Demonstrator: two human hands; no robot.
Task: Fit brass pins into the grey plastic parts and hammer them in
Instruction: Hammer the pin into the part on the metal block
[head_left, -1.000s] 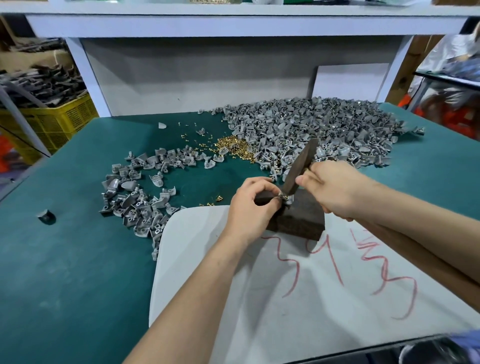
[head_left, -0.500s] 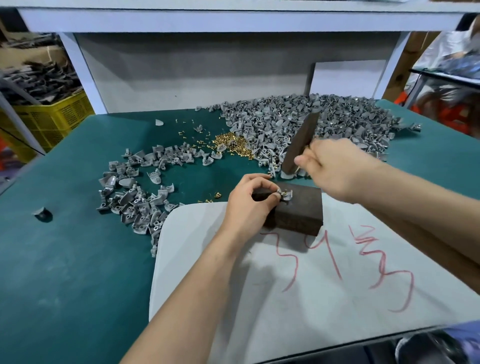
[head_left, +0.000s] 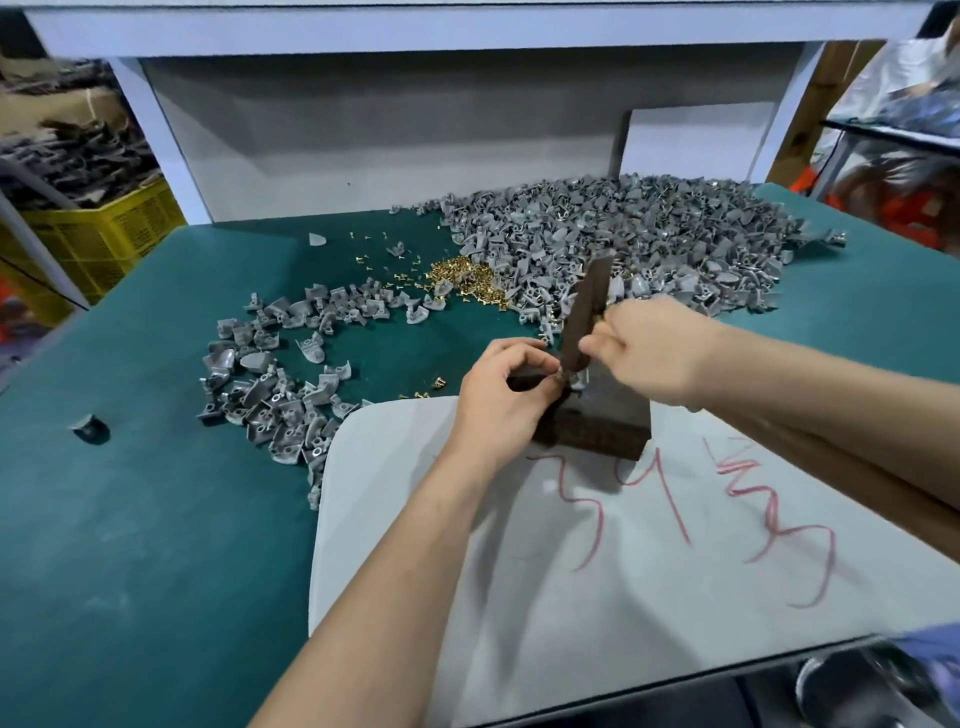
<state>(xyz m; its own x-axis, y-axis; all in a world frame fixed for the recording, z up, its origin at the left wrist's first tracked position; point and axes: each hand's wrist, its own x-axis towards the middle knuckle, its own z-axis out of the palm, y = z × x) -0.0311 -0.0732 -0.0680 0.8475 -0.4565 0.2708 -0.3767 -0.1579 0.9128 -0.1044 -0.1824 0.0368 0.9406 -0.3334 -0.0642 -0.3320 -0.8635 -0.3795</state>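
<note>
Both hands are curled tight: the left hand (head_left: 506, 395) pinches the grey part (head_left: 577, 383) atop the block (head_left: 597, 423), at twelve o'clock on the mat (head_left: 571, 597), while the right hand (head_left: 660, 353) grips the bar (head_left: 589, 301), best brought down square in short taps.

This is a small factory assembly workshop. A bench (head_left: 130, 519) covered in green matting carries a heap of hundreds of identical grey plastic parts (head_left: 623, 244) and a loose pile of brass pins (head_left: 462, 273). Beside it, a yellow crate (head_left: 104, 239) holds more dark moulded pieces, and a white shelf frame (head_left: 467, 31) spans overhead.
</note>
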